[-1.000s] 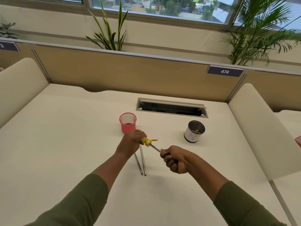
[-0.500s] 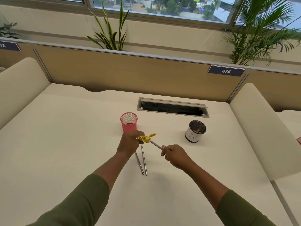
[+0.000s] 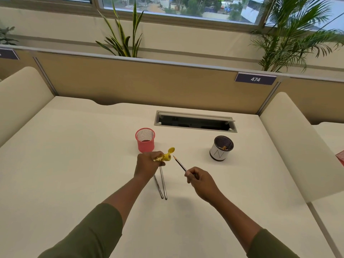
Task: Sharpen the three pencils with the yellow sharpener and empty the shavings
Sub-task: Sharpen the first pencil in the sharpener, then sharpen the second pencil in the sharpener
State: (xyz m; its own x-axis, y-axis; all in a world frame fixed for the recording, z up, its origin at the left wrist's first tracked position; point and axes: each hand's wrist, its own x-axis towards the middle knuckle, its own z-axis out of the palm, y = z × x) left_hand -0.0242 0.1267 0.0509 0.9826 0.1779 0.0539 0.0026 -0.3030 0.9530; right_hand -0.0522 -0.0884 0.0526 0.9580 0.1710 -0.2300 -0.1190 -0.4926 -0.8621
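Pointing up and to the left, the slim dark pencil (image 3: 180,163) lay on a diagonal line, its sharpened tip aimed at the yellow sharpener (image 3: 165,156) and stopping just short of it, apart from its mouth. Its rear end was pinched in the closed grip of the right hand (image 3: 200,180), so the shaft stood out ahead of the fingers and above the surface (image 3: 74,164). The sharpener, a small glossy plastic body with its round lid (image 3: 171,150) flipped open above it, sat clasped in the closed grip of the left hand (image 3: 148,165), with its open end facing right toward the pencil tip. Beneath the left hand, two more pencils (image 3: 161,184) lay flat on the pale, smooth surface, nearly parallel and close together, their long axes running toward the person. Just behind the left hand stood a pink mesh cup (image 3: 145,140), cylindrical and upright. Well to the right stood a white cup (image 3: 221,148) with a dark mesh inside, holding bits of shavings. Olive green sleeves (image 3: 89,233) covered both forearms.
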